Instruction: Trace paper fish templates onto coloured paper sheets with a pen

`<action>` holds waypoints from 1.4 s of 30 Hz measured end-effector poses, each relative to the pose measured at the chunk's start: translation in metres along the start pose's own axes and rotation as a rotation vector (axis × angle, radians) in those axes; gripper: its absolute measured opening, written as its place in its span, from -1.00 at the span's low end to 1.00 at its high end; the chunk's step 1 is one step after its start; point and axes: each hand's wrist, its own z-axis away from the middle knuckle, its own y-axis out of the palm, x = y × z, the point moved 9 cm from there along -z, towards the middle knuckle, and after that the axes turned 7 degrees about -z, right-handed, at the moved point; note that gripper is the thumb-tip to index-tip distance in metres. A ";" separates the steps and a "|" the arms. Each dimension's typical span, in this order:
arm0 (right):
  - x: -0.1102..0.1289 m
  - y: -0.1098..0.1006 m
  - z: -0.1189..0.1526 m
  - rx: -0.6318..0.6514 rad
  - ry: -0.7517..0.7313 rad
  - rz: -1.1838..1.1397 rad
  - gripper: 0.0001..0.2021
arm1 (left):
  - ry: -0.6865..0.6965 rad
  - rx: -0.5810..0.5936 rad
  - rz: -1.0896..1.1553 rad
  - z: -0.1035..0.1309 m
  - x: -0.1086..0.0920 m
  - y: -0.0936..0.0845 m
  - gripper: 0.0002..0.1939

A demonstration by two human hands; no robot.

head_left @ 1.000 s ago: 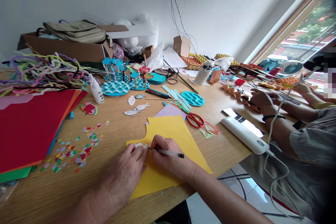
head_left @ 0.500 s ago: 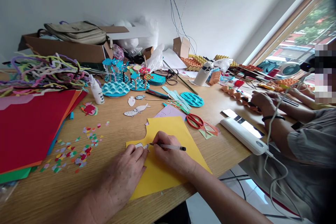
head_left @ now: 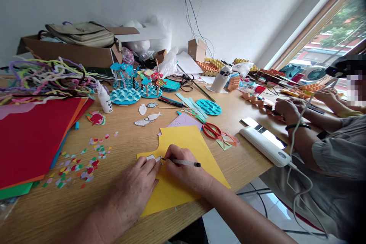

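A sheet of yellow paper (head_left: 197, 152) lies at the table's front edge, with a notch cut out of its far left side. On its left part rests a small white paper fish cutout (head_left: 153, 158), partly hidden by my fingers. My left hand (head_left: 140, 179) lies over it, fingertips pressing it down and thumb spread aside. In my right hand (head_left: 184, 167) a pen (head_left: 187, 163) is pinched, its tip touching the tail end of the cutout. More paper fish cutouts (head_left: 153, 116) lie beyond the yellow sheet.
Red-handled scissors (head_left: 211, 130) lie on paper scraps right of the sheet. A glue bottle (head_left: 104, 99) stands left, near coloured paper (head_left: 31, 133) and confetti (head_left: 93, 164). A white power bank (head_left: 264, 146) lies right, by a co-worker's hands (head_left: 288, 108). Blue fish models (head_left: 125, 95) stand behind.
The pen tip and my right hand have shifted very slightly left along the cutout's tail. My left hand stays in place on the cutout.
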 end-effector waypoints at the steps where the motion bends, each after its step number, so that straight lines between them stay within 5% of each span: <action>1: 0.000 0.001 0.000 0.003 -0.001 0.000 -0.87 | 0.001 -0.007 0.007 0.000 0.000 0.000 -0.63; 32: 0.003 0.002 0.014 0.026 -0.032 0.015 -0.87 | 0.025 -0.061 0.001 0.003 -0.002 -0.001 -0.68; 42: -0.006 -0.006 0.010 0.004 0.018 -0.222 -0.87 | 0.041 -0.130 0.219 0.000 0.014 -0.002 -0.68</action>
